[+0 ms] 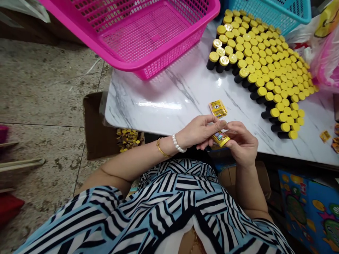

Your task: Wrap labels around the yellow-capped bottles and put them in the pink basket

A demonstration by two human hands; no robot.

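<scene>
My left hand (202, 131) is closed around a small yellow-capped bottle (220, 137) with a colourful label on its side. The bottle lies tilted, its cap towards my body, just over the table's front edge. My right hand (243, 143) is closed too, with its thumb at the cap end and its fingers curled by the label side. Part of the bottle is hidden behind my fingers. Just beyond my hands is a small stack of yellow printed labels (218, 108) on the marble-patterned table (159, 102).
Many black bottles with yellow caps (267, 60) stand packed at the right. A pink basket (169, 58) is at the back left, a blue basket (296, 16) at the back right. Below the left edge, a cardboard box (96, 130) contains labelled bottles (129, 137). Loose labels (324, 136) lie far right.
</scene>
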